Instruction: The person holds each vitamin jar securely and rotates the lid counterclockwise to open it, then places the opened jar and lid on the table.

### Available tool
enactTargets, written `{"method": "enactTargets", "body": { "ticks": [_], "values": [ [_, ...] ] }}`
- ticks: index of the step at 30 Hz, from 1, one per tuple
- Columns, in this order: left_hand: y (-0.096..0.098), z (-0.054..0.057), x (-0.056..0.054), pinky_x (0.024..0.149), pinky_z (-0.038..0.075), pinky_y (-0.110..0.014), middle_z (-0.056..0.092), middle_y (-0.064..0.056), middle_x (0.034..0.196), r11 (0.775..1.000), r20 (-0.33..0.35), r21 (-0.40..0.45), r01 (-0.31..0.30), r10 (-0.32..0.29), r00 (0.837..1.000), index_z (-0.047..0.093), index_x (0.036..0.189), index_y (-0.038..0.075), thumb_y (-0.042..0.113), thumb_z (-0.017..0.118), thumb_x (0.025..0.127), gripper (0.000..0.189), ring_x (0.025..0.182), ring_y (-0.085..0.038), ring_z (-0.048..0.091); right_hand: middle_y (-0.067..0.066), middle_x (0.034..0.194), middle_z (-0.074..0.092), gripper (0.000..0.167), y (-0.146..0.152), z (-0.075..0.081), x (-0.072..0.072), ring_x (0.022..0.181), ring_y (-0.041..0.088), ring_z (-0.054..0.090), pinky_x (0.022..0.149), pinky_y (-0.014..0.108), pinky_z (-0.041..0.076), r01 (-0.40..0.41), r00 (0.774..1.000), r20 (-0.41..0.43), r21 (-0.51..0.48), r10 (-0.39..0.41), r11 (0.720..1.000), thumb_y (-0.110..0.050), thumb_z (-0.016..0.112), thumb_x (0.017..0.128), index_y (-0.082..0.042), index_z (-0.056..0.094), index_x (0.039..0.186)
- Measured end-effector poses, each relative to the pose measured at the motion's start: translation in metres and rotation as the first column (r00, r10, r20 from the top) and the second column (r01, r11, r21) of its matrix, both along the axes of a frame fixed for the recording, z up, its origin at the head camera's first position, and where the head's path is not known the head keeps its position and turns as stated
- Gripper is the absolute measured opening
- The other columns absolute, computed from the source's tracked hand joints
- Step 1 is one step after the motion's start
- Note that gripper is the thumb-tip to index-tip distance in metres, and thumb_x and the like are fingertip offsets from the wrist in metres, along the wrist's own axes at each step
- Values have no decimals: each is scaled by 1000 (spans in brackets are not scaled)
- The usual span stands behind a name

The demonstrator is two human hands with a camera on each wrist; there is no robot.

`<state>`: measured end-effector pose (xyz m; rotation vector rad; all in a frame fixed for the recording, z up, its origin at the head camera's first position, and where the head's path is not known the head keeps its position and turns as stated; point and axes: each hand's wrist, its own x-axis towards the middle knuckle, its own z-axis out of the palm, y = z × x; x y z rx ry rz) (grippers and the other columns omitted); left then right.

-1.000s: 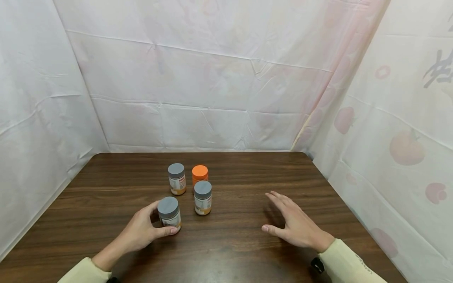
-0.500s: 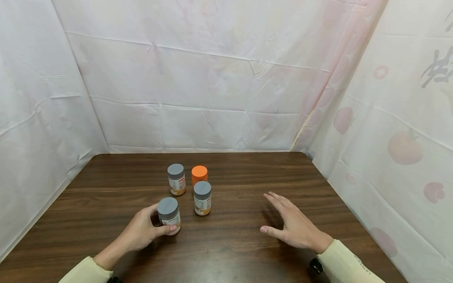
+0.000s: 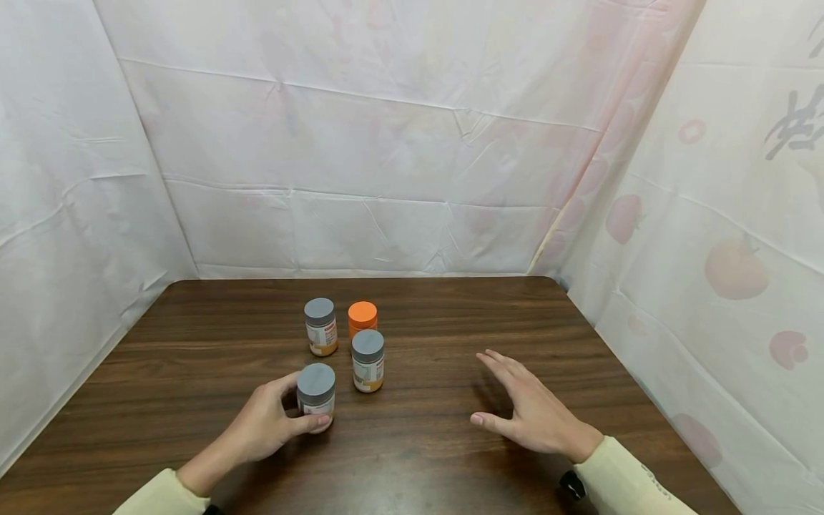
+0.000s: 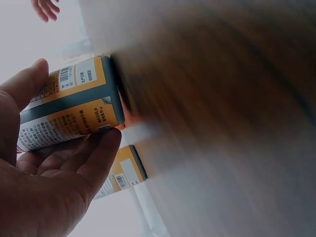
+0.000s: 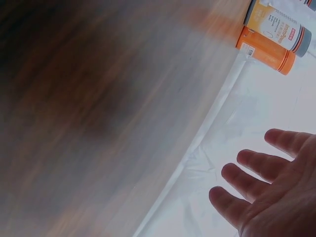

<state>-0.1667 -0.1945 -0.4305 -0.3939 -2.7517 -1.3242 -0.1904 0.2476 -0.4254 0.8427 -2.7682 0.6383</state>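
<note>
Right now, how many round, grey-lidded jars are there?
3. The left hand grips one round, grey-lidded jar; a second jar stands farther back, left of the orange cylindrical jar; a third jar stands in front of that one, partly hiding it. No others show.

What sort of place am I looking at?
Probably a makeshift indoor booth, perhaps for filming or demonstrations, though I can't be sure. Creased sheets screen a dark table on three sides, and four jars are grouped toward its left.

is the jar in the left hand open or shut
Shut: a grey lid covers the top of the jar in the left hand.
</note>
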Motion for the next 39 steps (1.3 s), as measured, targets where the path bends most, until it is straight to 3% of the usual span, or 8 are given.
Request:
{"method": "enactTargets", "body": {
  "ticks": [11, 19, 28, 39],
  "values": [
    [10, -1, 4, 87, 54, -37, 71, 9, 109, 999, -41, 2, 45, -45, 998, 66, 125, 17, 38, 91, 77, 58, 103, -13, 66, 2, 164, 32, 92, -6, 0, 3, 148, 27, 35, 109, 58, 39, -10, 1000, 24, -22, 10, 1000, -58, 74, 88, -26, 30, 161],
    [16, -1, 7, 90, 54, -42, 70, 13, 110, 997, -54, -5, 80, -80, 995, 65, 127, 21, 39, 91, 77, 58, 104, -11, 65, 0, 163, 34, 91, -12, -1, 5, 147, 26, 37, 108, 57, 41, -14, 1000, 26, -42, 15, 999, -65, 70, 88, -28, 31, 161],
    [23, 1, 9, 86, 55, -35, 70, 11, 111, 989, -81, 33, 144, -141, 987, 65, 126, 20, 40, 89, 80, 55, 101, -13, 67, 3, 161, 39, 89, -18, 1, 7, 145, 24, 40, 107, 55, 42, -13, 1000, 10, -57, 13, 998, -66, 69, 88, -27, 34, 160],
    [34, 2, 9, 82, 55, -31, 69, 11, 114, 985, -118, 37, 167, -161, 980, 66, 127, 22, 39, 89, 80, 55, 99, -12, 66, -4, 158, 41, 83, -29, 1, 11, 143, 18, 41, 108, 51, 43, -22, 1000, 18, -91, 24, 996, -62, 69, 91, -27, 36, 158]
  ]
}}
